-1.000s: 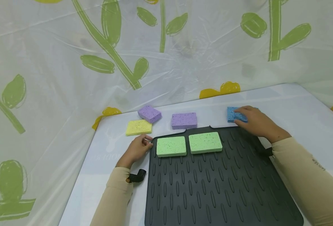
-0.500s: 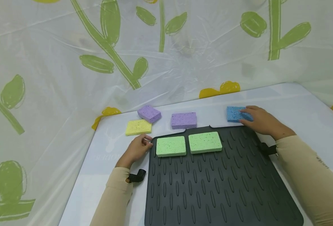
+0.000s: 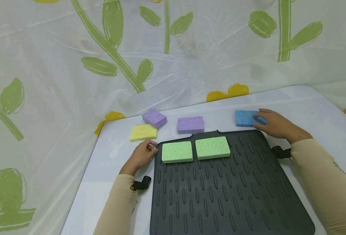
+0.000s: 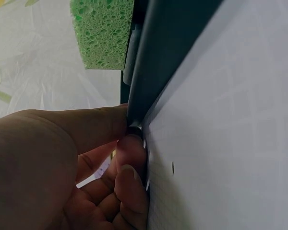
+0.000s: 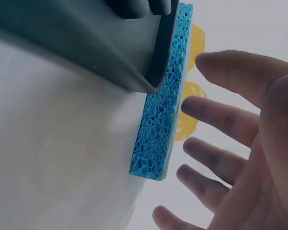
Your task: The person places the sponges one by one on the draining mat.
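1. Patterned sheeting backs the white tabletop.
2. The right grip, spread wide, holds nothing; the left grip pinches the black mat at ten o'clock.
3. The blue sponge, beyond the mat's one o'clock edge, looks light and squeezable; its long sides suit holding.

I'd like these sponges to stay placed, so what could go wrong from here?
The left hand pinches the corner of the black mat, so a tug might shift the green sponge nearest it. The right hand is spread by the blue sponge, which lies close to the mat's rim; a nudge could bump them together.
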Tool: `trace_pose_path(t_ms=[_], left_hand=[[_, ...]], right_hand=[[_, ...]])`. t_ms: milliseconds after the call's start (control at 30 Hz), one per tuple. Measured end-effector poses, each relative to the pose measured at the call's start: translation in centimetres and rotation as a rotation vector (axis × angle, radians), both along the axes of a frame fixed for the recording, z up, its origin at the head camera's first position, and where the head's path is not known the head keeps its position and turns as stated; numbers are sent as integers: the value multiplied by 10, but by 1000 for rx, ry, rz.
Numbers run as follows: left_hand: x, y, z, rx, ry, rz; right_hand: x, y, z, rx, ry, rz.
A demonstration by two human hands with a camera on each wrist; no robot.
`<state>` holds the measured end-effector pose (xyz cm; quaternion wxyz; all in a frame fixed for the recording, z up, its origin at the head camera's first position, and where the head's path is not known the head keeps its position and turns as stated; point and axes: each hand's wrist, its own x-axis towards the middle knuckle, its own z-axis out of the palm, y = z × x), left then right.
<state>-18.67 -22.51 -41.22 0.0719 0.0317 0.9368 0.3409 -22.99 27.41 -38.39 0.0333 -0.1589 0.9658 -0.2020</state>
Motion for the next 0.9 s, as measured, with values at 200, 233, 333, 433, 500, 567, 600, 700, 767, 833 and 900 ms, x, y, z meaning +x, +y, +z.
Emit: trace_pose_path(t_ms=[200, 233, 333, 433, 500, 567, 600, 700, 767, 833, 900], left_hand=[[-2, -1, 3, -5, 7, -6], [-2, -1, 3, -5, 9, -4], [-2, 0, 3, 0, 7, 2], [-2, 1, 2, 12, 2, 6], [-2, 2, 0, 17, 0, 2], [-2, 2, -2, 21, -1, 0], [-2, 2, -2, 21, -1, 2], [-1, 1, -2, 10, -1, 8], [0, 0, 0, 5, 0, 13], [1, 0, 2, 3, 2, 13], [1, 1, 2, 5, 3, 12]], right_hand=[[-3, 3, 0, -6, -25, 10], [-3, 3, 0, -6, -29, 9], [-3, 5, -1, -15, -56, 3], [-3, 7, -3, -28, -86, 2], [-3, 9, -4, -32, -98, 5], [-3, 11, -6, -34, -101, 13], [-2, 12, -7, -36, -100, 19], [-1, 14, -9, -45, -94, 40], [0, 15, -10, -44, -87, 52], [2, 15, -10, -28, -69, 60], [4, 16, -9, 2, -42, 60]])
